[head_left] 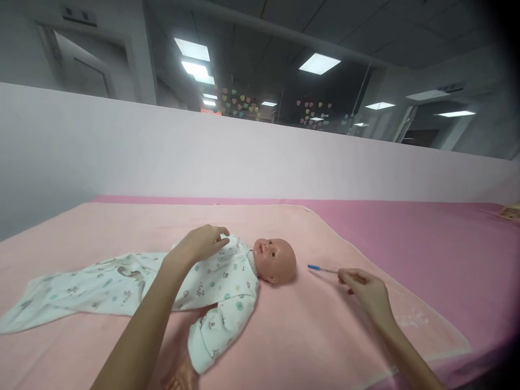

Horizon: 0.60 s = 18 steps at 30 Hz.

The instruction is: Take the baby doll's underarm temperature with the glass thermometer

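Observation:
A baby doll (277, 261) in a white patterned sleepsuit (219, 279) lies on its back, head to the right. Over the doll's chest is my left hand (205, 242), palm down, with thumb and fingers apart and nothing held. Whether it presses on the cloth I cannot tell. To the right of the doll's head, my right hand (363, 290) pinches a thin stick with a blue end (314, 267). The blue end points left at the head, a short gap away. One doll hand (182, 376) shows below the near sleeve; the far arm is mostly hidden.
A pale pink blanket (317, 336) lies under the doll, over a darker pink mat (426, 244). Behind runs a low white wall (244, 157), with glass and heart stickers beyond it. A tan object (509, 212) sits at the far right edge.

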Available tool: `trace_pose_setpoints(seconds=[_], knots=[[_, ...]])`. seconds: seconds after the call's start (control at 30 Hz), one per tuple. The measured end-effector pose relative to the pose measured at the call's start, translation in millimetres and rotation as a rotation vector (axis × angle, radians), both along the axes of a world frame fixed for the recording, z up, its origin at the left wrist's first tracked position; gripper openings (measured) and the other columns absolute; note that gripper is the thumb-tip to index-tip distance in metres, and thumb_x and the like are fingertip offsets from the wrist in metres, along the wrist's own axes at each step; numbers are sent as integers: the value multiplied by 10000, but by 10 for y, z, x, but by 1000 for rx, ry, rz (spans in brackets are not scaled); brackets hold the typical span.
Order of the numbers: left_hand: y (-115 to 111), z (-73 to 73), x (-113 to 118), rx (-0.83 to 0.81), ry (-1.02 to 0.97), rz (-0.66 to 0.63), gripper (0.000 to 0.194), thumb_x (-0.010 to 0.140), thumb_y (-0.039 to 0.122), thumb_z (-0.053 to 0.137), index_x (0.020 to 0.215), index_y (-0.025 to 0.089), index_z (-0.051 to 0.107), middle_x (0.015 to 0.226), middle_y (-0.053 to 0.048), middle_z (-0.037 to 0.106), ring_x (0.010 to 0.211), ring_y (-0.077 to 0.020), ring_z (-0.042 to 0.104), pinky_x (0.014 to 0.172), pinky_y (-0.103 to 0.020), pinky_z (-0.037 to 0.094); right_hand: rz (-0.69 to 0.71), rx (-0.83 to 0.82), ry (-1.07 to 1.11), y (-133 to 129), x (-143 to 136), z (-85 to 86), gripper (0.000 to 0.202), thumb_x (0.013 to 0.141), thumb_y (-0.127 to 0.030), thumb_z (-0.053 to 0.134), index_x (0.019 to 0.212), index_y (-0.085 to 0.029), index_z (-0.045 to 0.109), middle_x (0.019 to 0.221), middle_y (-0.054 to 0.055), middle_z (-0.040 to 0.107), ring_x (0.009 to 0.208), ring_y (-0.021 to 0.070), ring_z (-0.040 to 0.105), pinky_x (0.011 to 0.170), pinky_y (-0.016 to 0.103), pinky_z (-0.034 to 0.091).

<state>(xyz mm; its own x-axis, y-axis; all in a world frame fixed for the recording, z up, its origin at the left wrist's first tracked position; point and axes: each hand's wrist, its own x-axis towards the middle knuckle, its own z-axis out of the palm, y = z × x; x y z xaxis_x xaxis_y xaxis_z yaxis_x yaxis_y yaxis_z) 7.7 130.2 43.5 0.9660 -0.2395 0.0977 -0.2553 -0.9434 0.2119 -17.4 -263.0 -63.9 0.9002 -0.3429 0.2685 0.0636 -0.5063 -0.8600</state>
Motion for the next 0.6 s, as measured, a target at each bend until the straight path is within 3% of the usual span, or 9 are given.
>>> trace_pose_setpoints(seconds=[0.1, 0.17, 0.33, 0.43, 0.6], knots=[[-52, -77, 16, 63, 89, 38, 409, 799, 424, 379, 1124, 254, 559, 1008, -55, 653, 902, -237, 588, 715, -310, 428, -136, -475, 16, 83, -199, -282, 250, 746, -393, 495, 761, -215, 671, 690, 43, 672, 636, 195, 616, 513, 257, 409], [-95, -124, 31, 88, 124, 9, 425, 798, 414, 384, 1149, 240, 549, 991, -68, 661, 943, -240, 578, 812, -343, 407, -133, -766, 32, 140, -228, -370, 259, 799, -349, 431, 768, -226, 657, 681, 38, 660, 604, 176, 596, 496, 250, 350], [-170, -176, 57, 101, 120, -76, 405, 801, 423, 390, 1118, 251, 573, 825, -45, 686, 772, -189, 617, 972, -418, 275, 34, -1187, 25, 235, -73, -337, 251, 835, -248, 418, 731, -162, 630, 701, 86, 636, 714, 194, 587, 629, 284, 349], [-165, -167, 52, 97, 132, -79, 392, 783, 400, 411, 1100, 258, 592, 786, -43, 684, 703, -176, 612, 938, -407, 314, 108, -1233, -74, 458, -81, -77, 201, 804, -239, 494, 687, -146, 628, 721, 94, 643, 769, 212, 581, 734, 323, 348], [-161, -179, 51, 89, 97, -95, 328, 762, 352, 435, 989, 255, 652, 818, -48, 680, 723, -176, 601, 895, -390, 349, 130, -934, -582, 1272, -147, 487, 249, 851, -232, 430, 684, -169, 605, 620, 32, 594, 649, 145, 521, 767, 292, 347]])
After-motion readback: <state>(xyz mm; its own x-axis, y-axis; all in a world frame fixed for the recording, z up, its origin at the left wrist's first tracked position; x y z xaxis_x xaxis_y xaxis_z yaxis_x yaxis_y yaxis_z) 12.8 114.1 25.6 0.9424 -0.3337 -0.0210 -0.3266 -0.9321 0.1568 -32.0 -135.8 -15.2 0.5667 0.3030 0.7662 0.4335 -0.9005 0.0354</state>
